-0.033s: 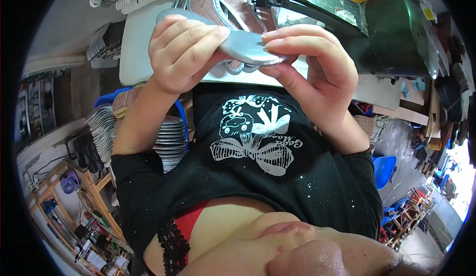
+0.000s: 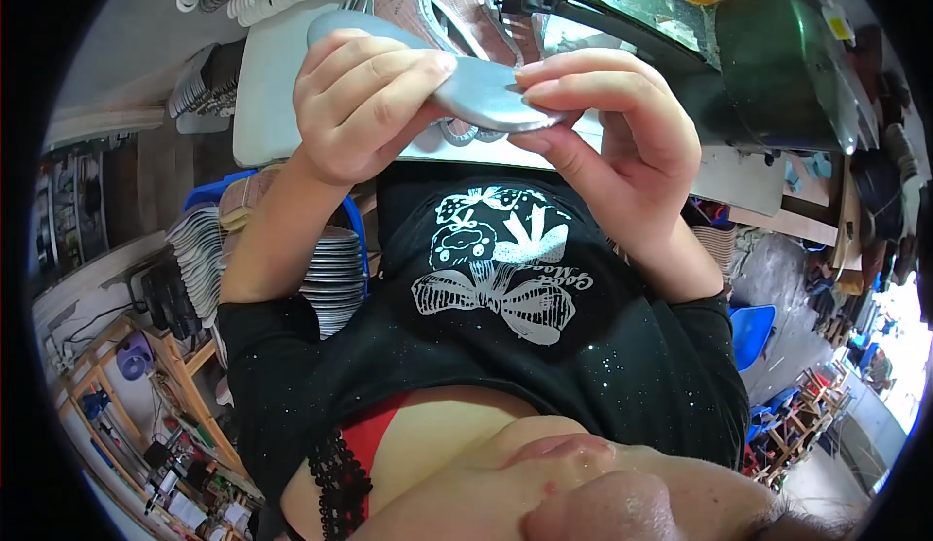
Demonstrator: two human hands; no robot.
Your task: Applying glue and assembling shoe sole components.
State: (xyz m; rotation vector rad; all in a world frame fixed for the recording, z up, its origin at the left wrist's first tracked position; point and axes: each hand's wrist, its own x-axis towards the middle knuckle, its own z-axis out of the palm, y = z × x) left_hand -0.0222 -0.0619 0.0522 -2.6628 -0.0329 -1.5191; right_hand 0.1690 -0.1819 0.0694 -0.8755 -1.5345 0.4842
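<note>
Above the white desk point(image 2: 267, 94), in the head view, both hands hold one grey insole point(image 2: 481, 89) up in front of the chest. The left hand point(image 2: 364, 104) wraps over the insole's left half, fingers curled across the top face and thumb tucked beneath, so most of that end is hidden; only its rounded tip shows past the knuckles. The right hand point(image 2: 612, 147) pinches the insole's right end, fingertips pressed on the upper face and thumb under the edge. Both hands are closed on it; neither is open or free.

Set against the earlier head frame, little has shifted. The insole lies at about the same tilt, and the hands sit in the same places along it. The right fingertips appear to press a touch nearer the edge, though the difference is slight and hard to be sure of. Judging by that, the handling of the insole is mid-step: it is being worked or checked between the fingers, not set down or picked up.

Behind the hands, on the desk, lie several pinkish insoles point(image 2: 442, 1) edged in grey. A dark green machine point(image 2: 777, 65) stands at the desk's right end. To the left, below the desk, stacks of pale insoles point(image 2: 326, 269) fill a blue crate point(image 2: 209, 196). A wooden shelf point(image 2: 175, 385) with small items stands lower left.
</note>
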